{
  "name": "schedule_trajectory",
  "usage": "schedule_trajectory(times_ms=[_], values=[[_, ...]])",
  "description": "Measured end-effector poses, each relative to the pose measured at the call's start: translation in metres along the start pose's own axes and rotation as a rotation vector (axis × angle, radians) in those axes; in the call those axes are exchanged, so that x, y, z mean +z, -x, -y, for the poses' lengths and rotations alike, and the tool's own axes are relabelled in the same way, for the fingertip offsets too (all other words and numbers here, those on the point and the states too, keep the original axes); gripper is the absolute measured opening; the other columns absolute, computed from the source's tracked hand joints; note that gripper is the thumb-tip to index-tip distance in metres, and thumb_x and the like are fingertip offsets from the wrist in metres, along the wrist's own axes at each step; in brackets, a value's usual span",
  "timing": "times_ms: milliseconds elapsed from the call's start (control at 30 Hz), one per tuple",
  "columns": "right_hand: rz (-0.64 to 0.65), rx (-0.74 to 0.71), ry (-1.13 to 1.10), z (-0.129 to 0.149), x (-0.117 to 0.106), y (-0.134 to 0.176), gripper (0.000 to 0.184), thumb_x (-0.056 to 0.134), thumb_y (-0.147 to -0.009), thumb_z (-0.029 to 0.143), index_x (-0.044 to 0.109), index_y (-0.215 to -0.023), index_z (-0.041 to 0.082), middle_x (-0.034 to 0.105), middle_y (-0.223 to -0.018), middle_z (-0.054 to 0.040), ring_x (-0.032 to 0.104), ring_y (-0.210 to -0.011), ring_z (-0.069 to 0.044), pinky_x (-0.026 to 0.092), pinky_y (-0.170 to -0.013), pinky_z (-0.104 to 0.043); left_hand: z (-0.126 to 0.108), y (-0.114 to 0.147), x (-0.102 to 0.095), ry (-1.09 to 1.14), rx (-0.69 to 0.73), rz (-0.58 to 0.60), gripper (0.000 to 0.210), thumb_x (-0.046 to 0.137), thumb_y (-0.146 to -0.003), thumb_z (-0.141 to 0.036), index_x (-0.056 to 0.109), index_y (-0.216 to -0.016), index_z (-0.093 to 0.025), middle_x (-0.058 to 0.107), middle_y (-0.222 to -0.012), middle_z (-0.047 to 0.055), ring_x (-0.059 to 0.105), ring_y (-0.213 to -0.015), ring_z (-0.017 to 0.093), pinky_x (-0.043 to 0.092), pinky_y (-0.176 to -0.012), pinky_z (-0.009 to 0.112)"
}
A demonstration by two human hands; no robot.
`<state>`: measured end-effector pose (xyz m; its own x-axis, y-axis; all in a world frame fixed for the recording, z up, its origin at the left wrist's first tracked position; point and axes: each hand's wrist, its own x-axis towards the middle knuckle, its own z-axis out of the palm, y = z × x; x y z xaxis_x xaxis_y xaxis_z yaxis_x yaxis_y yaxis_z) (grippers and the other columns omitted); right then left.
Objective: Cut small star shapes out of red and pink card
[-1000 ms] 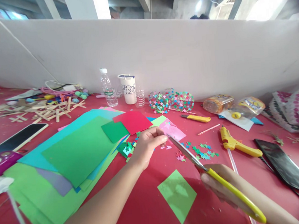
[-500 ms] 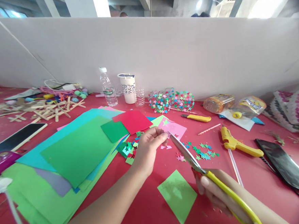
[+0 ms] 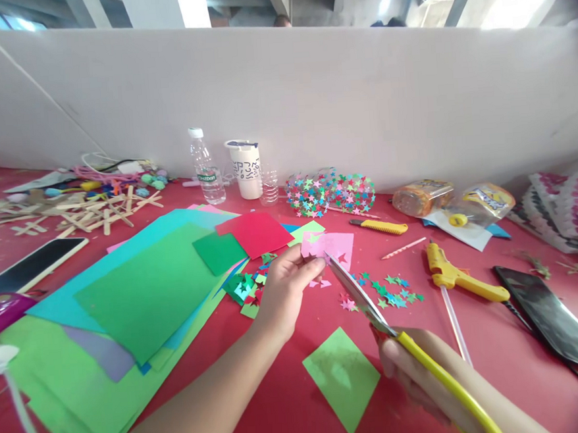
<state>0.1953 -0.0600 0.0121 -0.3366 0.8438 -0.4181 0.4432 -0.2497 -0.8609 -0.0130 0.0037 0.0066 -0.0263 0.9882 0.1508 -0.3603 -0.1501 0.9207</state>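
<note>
My left hand pinches a pink sheet of paper by its near edge and holds it up over the red table. My right hand grips yellow-handled scissors, whose blade tips touch the pink paper's lower edge beside my left fingers. Small pink offcuts lie under the paper. Several little cut-out paper stars are scattered just right of the blades.
A light green paper square lies near me. Stacked coloured sheets fill the left. Behind stand a water bottle, a white cup and a star-covered object. A yellow glue gun, utility knife, phone and wooden sticks lie around.
The pink paper has turned in my left hand, its upper edge now lying flatter and wider. The scissors shifted slightly toward me and left; the blades stay at the paper's edge.
</note>
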Motion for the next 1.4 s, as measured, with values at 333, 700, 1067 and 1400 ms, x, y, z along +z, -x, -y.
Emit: schedule_trajectory(times_ms=[333, 700, 1067, 1400], values=[[-0.01, -0.007, 0.038, -0.0017, 0.0, 0.001, 0.077, 0.036, -0.066, 0.1, 0.042, -0.07, 0.023, 0.036, -0.05, 0.0108, 0.029, -0.04, -0.006, 0.025, -0.04, -0.02, 0.0001, -0.0009, -0.0004, -0.015, 0.004, 0.017, 0.005, 0.07, -0.079, -0.023, 0.071, -0.076, -0.019, 0.062, -0.069, -0.002, 0.048, -0.064, 0.01, 0.041, -0.064, 0.021], [-0.032, -0.045, 0.043, 0.0012, -0.0019, -0.0021, 0.073, 0.038, -0.069, 0.098, 0.04, -0.066, 0.025, 0.034, -0.043, 0.0119, 0.027, -0.037, -0.008, 0.03, -0.046, -0.025, -0.0014, -0.0008, 0.0012, 0.001, -0.018, 0.065, 0.006, 0.07, -0.077, -0.021, 0.071, -0.071, -0.019, 0.06, -0.066, -0.002, 0.049, -0.064, 0.01, 0.043, -0.063, 0.02], [-0.054, -0.024, 0.068, -0.0042, -0.0004, -0.0048, 0.076, 0.036, -0.066, 0.1, 0.041, -0.065, 0.024, 0.034, -0.043, 0.0119, 0.027, -0.033, -0.006, 0.029, -0.038, -0.02, -0.0042, -0.0013, -0.0001, 0.021, -0.048, 0.042, 0.005, 0.071, -0.074, -0.021, 0.07, -0.07, -0.018, 0.06, -0.064, -0.002, 0.05, -0.062, 0.01, 0.044, -0.062, 0.021], [-0.018, 0.035, -0.005, -0.0032, -0.001, -0.0036, 0.077, 0.042, -0.062, 0.1, 0.042, -0.068, 0.024, 0.031, -0.044, 0.0132, 0.027, -0.037, -0.006, 0.021, -0.04, -0.02, -0.0018, -0.0021, -0.0026, 0.031, -0.059, 0.035, 0.008, 0.067, -0.073, -0.017, 0.066, -0.065, -0.016, 0.057, -0.062, -0.002, 0.048, -0.06, 0.01, 0.042, -0.064, 0.023]])
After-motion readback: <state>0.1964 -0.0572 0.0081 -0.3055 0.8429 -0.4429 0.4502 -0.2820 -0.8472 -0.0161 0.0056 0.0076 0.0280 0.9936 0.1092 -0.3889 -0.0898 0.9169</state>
